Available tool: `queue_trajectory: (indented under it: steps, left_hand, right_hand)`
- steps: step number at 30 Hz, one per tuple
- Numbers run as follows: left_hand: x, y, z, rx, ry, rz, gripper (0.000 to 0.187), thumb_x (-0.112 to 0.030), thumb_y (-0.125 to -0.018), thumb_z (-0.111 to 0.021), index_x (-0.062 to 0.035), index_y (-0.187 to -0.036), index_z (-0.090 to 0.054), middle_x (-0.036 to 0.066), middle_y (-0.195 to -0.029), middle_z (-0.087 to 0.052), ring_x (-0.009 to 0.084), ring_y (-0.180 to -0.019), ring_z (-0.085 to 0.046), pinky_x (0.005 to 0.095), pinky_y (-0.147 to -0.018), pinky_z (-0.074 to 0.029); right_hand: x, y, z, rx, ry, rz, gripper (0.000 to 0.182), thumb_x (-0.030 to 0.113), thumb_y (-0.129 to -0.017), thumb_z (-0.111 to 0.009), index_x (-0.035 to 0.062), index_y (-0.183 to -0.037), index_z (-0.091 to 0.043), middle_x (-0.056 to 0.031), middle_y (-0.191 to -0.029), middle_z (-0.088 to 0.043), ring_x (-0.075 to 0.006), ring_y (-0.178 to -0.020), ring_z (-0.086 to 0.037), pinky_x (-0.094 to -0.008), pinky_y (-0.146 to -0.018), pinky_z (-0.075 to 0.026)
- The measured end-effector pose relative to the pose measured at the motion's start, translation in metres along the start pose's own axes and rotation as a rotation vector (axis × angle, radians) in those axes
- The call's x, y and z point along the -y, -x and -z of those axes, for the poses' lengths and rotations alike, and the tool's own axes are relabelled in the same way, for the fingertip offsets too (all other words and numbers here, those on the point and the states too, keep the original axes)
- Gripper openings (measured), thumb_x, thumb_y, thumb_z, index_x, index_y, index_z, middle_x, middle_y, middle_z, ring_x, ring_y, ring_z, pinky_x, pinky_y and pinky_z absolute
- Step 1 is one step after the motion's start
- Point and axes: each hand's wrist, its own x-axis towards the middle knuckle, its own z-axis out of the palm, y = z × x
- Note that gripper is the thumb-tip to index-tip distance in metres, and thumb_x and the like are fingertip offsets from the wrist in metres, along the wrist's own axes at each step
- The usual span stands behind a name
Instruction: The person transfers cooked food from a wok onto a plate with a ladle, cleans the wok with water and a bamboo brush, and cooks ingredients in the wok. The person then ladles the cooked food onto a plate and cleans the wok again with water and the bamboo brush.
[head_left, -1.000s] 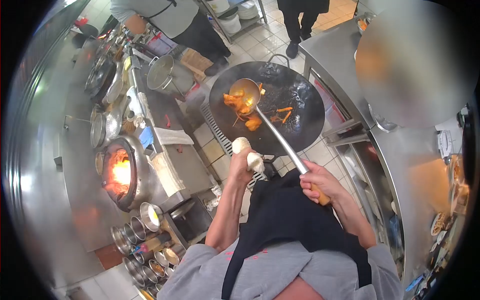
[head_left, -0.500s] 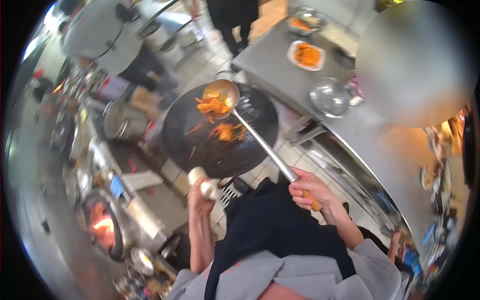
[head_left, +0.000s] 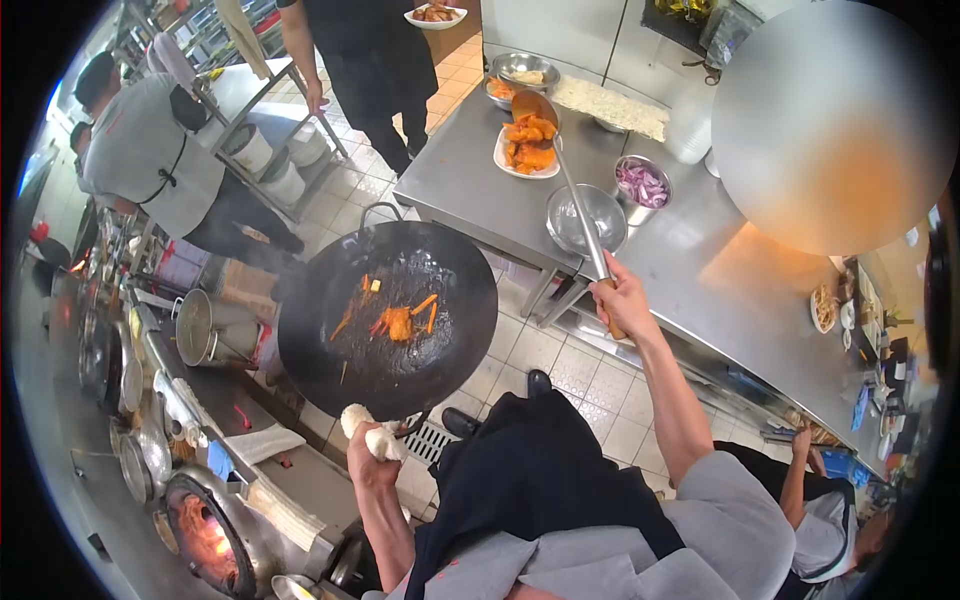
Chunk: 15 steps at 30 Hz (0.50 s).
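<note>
My left hand [head_left: 372, 462] is closed around a white cloth [head_left: 372, 434] at the near rim of a large black wok [head_left: 390, 370]. A few orange pieces [head_left: 398, 322] and strips lie in the wok. My right hand [head_left: 622, 298] grips the wooden handle of a long metal ladle [head_left: 580, 205]. The ladle's bowl, with orange food in it, is tilted over a white dish [head_left: 552, 173] on the steel counter. More orange food [head_left: 528, 155] lies in that dish.
A glass bowl [head_left: 587, 220] and a container of sliced purple onion [head_left: 642, 184] stand on the counter [head_left: 690, 260]. A burner [head_left: 205, 530] glows at lower left. Co-workers stand at upper left [head_left: 165, 150], top centre [head_left: 370, 60] and lower right [head_left: 820, 510].
My right hand has carried the ladle from above the wok to the white dish, where more food now lies. The wok and my left hand sit lower and further left in view.
</note>
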Motion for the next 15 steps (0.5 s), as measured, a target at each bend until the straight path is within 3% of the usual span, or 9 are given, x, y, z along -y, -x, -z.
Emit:
queue_trajectory:
  steps: [10, 15]
  left_hand:
    - [0.005, 0.012, -0.011, -0.028, -0.024, 0.036, 0.019, -0.005, -0.076, -0.054, -0.0024, -0.095, -0.050, 0.012, -0.080, -0.061, 0.0309, -0.068, -0.066, 0.0388, -0.059, -0.056]
    - [0.008, 0.011, -0.006, -0.044, -0.032, 0.048, 0.021, -0.006, -0.076, -0.054, -0.0022, -0.096, -0.050, 0.012, -0.080, -0.061, 0.0309, -0.068, -0.066, 0.0395, -0.059, -0.056]
  right_hand:
    - [-0.028, 0.002, 0.015, -0.113, 0.245, 0.049, 0.066, 0.001, -0.088, -0.056, 0.0105, -0.149, -0.032, 0.0027, -0.059, -0.045, -0.0065, -0.044, -0.042, -0.0250, -0.040, -0.038]
    - [-0.030, 0.000, 0.025, -0.169, 0.483, 0.129, 0.066, 0.003, -0.085, -0.058, 0.0081, -0.147, -0.036, -0.0065, -0.061, -0.049, -0.0139, -0.052, -0.048, -0.0277, -0.056, -0.044]
